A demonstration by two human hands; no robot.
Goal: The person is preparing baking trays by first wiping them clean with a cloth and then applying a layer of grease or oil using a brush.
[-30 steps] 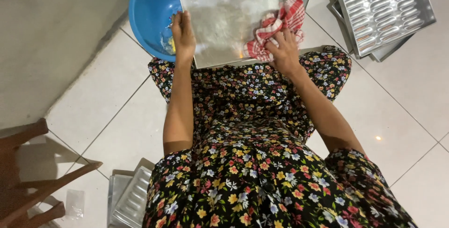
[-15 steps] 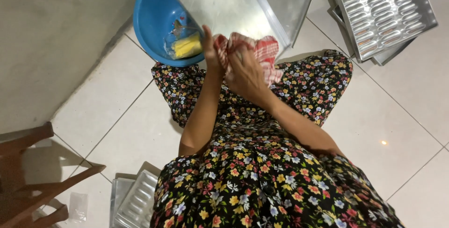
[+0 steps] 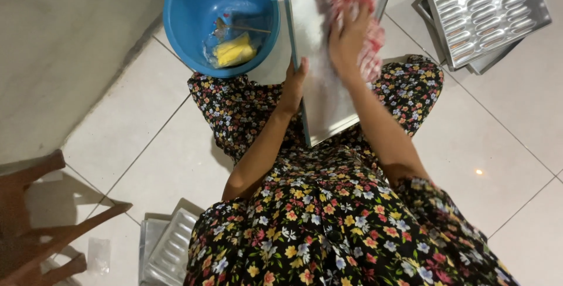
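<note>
White floor tiles fill the frame; a blue basin sits upper left. Centre, the left hand clenches the edge of a flat, dull-silver tray propped on the lap. Right of it, the right hand presses a red checked cloth onto the tray. Hard rubbing could tip it from that one-sided grip.

Matt metal tray, woven checked cloth, glossy plastic bowl, shiny tiles.

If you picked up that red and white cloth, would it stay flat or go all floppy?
Probably floppy: the red and white cloth bunches into folds under the right hand. It likely weighs little, since it drapes loosely over the flat metal tray. The tray, gripped at its edge by the left hand, looks stiff instead.
</note>
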